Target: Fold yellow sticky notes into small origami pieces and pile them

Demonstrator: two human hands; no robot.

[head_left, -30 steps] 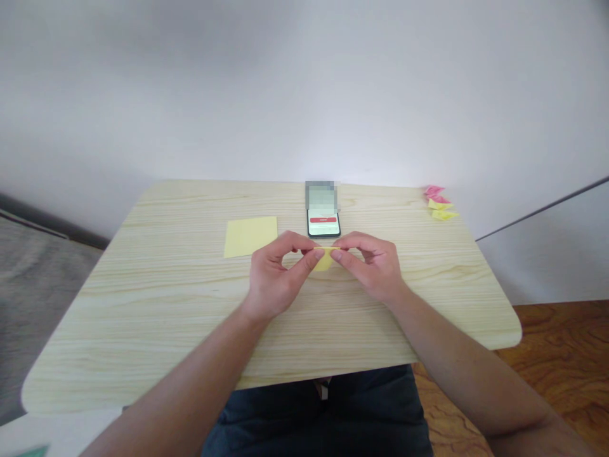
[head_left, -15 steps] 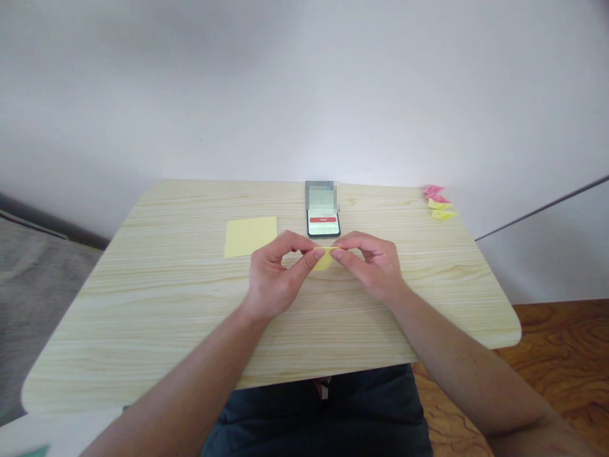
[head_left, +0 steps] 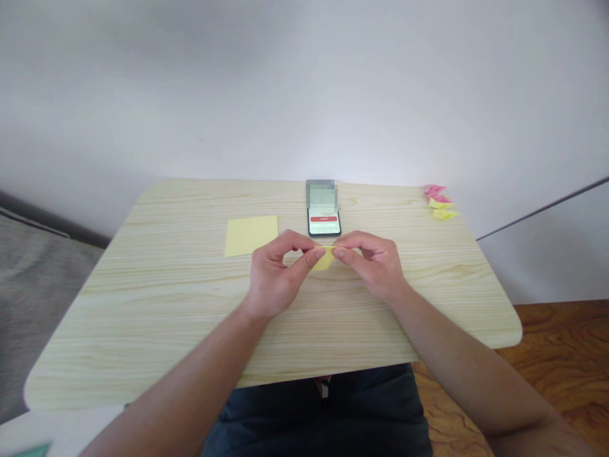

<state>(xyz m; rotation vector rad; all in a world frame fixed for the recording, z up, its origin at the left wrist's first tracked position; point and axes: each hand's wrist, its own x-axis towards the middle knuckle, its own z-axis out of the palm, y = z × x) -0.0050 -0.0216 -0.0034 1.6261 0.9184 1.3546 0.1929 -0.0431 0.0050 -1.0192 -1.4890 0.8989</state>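
A small folded piece of yellow paper (head_left: 324, 259) is pinched between both hands over the middle of the table. My left hand (head_left: 280, 273) grips its left side between thumb and forefinger. On the right side, my right hand (head_left: 373, 263) holds it the same way, with the thumb facing me. The fingertips partly cover the paper, so its full shape is hidden. A flat yellow sheet (head_left: 250, 235) lies just beyond my left hand. Directly past the held paper rests a phone (head_left: 324, 222) with its screen lit.
Folded pink paper (head_left: 434, 192) and folded yellow paper (head_left: 443, 211) sit at the table's far right corner. The pale wooden table (head_left: 157, 285) meets a white wall (head_left: 304, 95) at the back. My lap (head_left: 323, 419) is under the near edge.
Both hands keep their pinch on the yellow paper and stay almost in place. The whole view has shifted very slightly.
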